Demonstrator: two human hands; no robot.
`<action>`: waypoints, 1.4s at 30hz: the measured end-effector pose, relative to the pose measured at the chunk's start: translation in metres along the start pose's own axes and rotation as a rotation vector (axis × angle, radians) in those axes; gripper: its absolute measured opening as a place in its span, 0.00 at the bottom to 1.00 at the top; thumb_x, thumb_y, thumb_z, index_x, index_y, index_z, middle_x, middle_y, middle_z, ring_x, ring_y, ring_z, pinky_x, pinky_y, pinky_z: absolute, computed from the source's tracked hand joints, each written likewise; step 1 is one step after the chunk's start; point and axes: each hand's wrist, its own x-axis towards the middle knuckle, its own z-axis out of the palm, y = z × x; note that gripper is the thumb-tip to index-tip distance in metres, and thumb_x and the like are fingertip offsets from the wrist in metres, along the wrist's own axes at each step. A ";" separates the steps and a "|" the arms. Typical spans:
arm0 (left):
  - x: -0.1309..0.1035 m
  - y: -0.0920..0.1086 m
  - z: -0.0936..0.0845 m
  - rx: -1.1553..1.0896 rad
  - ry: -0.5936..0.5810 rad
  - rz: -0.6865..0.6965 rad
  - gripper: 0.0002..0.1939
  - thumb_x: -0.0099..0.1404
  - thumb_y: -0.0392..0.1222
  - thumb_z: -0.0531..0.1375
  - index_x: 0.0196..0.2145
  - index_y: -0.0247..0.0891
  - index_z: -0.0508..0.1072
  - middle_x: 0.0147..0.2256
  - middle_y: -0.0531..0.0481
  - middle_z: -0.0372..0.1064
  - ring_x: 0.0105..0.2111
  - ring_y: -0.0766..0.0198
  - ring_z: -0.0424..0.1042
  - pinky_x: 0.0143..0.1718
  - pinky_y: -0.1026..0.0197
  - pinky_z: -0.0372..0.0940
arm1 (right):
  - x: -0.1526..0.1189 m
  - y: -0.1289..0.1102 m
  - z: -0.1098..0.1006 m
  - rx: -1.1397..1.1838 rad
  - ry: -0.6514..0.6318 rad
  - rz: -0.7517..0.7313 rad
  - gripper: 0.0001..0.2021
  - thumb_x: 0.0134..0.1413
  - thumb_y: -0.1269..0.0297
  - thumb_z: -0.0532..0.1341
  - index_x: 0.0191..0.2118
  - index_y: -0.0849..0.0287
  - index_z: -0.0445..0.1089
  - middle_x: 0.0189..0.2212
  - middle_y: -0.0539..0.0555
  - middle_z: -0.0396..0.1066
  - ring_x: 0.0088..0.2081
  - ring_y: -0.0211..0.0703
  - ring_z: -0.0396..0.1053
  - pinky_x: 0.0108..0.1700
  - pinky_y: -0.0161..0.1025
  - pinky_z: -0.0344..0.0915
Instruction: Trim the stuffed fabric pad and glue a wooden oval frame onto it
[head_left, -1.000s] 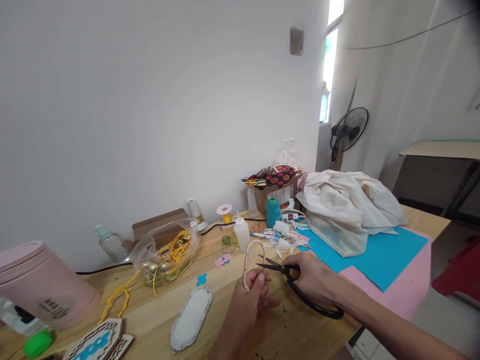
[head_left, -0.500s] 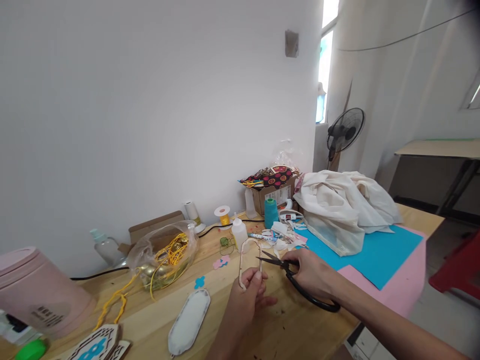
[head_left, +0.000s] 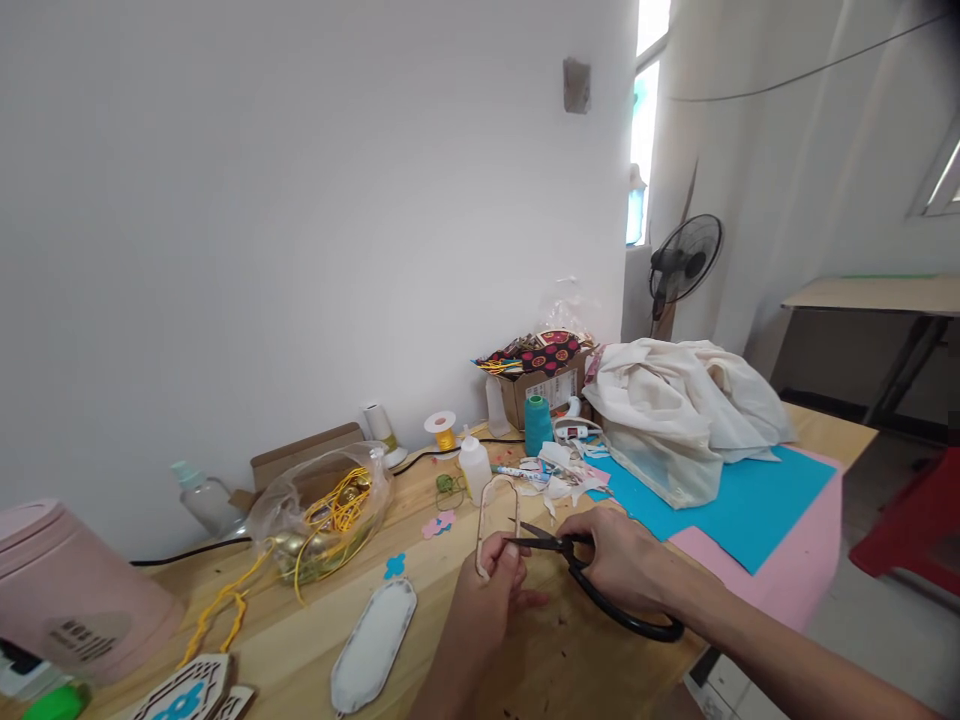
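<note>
My left hand [head_left: 499,580] pinches a thin, pale elongated ring-shaped frame [head_left: 481,520] by its lower end, holding it upright above the table. In my right hand [head_left: 619,555] is a pair of black scissors [head_left: 626,622], its blades parted and pointing left. The blade tips reach the right side of the frame, close to my left fingertips; whether they touch it I cannot tell. Left of my hands lies a white padded oval piece [head_left: 375,645] with a greyish rim. Near it are a blue flower cutout [head_left: 395,566] and pink and blue cutouts [head_left: 438,525].
Behind my hands stand a white squeeze bottle [head_left: 475,466], a teal thread cone [head_left: 538,427] and paper scraps [head_left: 559,470]. White cloth [head_left: 675,400] lies on blue sheets [head_left: 780,500] at right. A plastic bag with yellow cord [head_left: 341,510] and a pink bin [head_left: 82,590] sit left.
The scissors have moved slightly down and their blades have opened wider, the tips now nearer my left fingers. My left hand keeps its hold on the frame. The view has shifted a little.
</note>
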 end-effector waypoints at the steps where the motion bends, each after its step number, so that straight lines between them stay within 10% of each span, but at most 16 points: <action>1: 0.000 0.001 0.000 0.005 -0.005 0.003 0.22 0.39 0.57 0.64 0.22 0.34 0.68 0.12 0.65 0.47 0.15 0.75 0.46 0.24 0.62 0.64 | 0.003 0.001 -0.002 0.020 -0.004 -0.001 0.11 0.35 0.71 0.54 0.25 0.56 0.72 0.19 0.48 0.67 0.22 0.37 0.60 0.22 0.31 0.49; 26: -0.010 0.009 0.000 -0.103 -0.060 -0.051 0.17 0.48 0.52 0.62 0.25 0.34 0.68 0.14 0.64 0.47 0.16 0.76 0.44 0.29 0.59 0.68 | 0.022 0.007 -0.027 0.291 0.035 0.046 0.12 0.31 0.74 0.53 0.25 0.61 0.70 0.15 0.44 0.57 0.19 0.33 0.50 0.20 0.31 0.44; 42: -0.017 0.016 0.002 -0.217 -0.190 -0.070 0.09 0.58 0.41 0.55 0.24 0.33 0.68 0.16 0.60 0.48 0.17 0.73 0.46 0.26 0.64 0.64 | 0.013 -0.026 0.005 0.536 0.209 -0.165 0.19 0.37 0.64 0.63 0.42 0.58 0.68 0.24 0.47 0.65 0.24 0.36 0.58 0.29 0.34 0.57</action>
